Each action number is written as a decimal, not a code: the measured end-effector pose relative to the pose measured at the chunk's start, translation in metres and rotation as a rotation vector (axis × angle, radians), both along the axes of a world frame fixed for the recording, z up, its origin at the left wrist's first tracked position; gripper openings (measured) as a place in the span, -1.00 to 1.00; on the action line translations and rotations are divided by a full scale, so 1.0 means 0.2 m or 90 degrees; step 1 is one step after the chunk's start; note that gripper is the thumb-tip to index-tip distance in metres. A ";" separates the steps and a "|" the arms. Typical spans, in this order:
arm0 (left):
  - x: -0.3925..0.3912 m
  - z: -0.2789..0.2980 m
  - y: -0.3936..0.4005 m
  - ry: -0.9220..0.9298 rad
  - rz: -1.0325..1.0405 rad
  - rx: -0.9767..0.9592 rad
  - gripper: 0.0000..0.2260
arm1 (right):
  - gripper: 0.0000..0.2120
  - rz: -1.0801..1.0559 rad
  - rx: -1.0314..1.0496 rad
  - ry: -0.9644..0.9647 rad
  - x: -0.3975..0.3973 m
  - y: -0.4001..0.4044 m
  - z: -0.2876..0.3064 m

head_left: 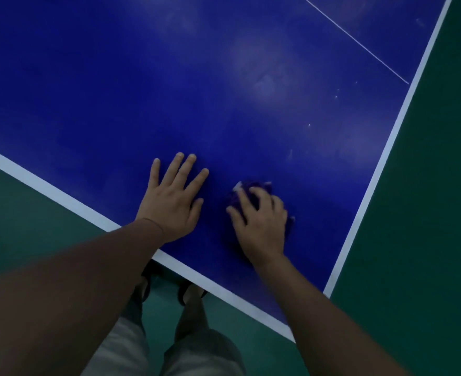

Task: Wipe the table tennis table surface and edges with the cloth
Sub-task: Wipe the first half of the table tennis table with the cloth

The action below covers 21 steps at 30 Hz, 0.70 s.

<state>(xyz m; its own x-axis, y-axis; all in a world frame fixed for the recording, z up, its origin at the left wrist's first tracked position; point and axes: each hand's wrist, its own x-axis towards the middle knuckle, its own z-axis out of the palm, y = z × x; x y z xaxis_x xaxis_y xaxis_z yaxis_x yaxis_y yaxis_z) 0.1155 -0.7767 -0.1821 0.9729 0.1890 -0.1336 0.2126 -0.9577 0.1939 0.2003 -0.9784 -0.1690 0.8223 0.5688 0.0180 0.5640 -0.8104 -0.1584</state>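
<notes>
The blue table tennis table (224, 77) fills most of the view, its white border running along the near edge under both forearms and up the right side, with a thin white centre line (359, 39) far beyond the fingertips toward the upper right. Dull smears and a few pale specks mark the surface ahead of the fingers. Dark green floor (427, 213) lies off both edges, and the person's light trousers (197, 354) and dark shoes (186, 291) show below the near edge, behind the wrists. The left hand (172, 202) lies flat on the table, fingers straight and spread apart, holding nothing. Just right of its thumb, the right hand (259, 223) presses down on a bunched purple cloth (253, 187), fingers curled over it; the cloth pokes out past the fingertips and beside the little finger.
</notes>
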 end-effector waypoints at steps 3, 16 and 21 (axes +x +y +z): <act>0.04 -0.02 -0.06 0.027 0.058 -0.015 -0.41 | -0.55 -0.126 0.006 0.010 0.11 -0.15 -0.01; 0.05 -0.03 -0.06 0.027 0.072 0.007 -0.44 | -0.53 -0.040 -0.004 0.011 0.24 -0.02 -0.02; 0.05 -0.04 -0.06 0.030 0.069 0.003 -0.44 | -0.54 -0.092 -0.004 -0.005 0.12 -0.21 -0.03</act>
<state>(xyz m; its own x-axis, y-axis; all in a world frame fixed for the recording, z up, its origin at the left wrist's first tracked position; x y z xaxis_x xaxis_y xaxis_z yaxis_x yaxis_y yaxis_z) 0.1264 -0.7887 -0.1900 0.9394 0.2929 -0.1781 0.3234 -0.9295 0.1774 0.2242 -1.0212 -0.1757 0.8954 0.4447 0.0223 0.4428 -0.8841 -0.1491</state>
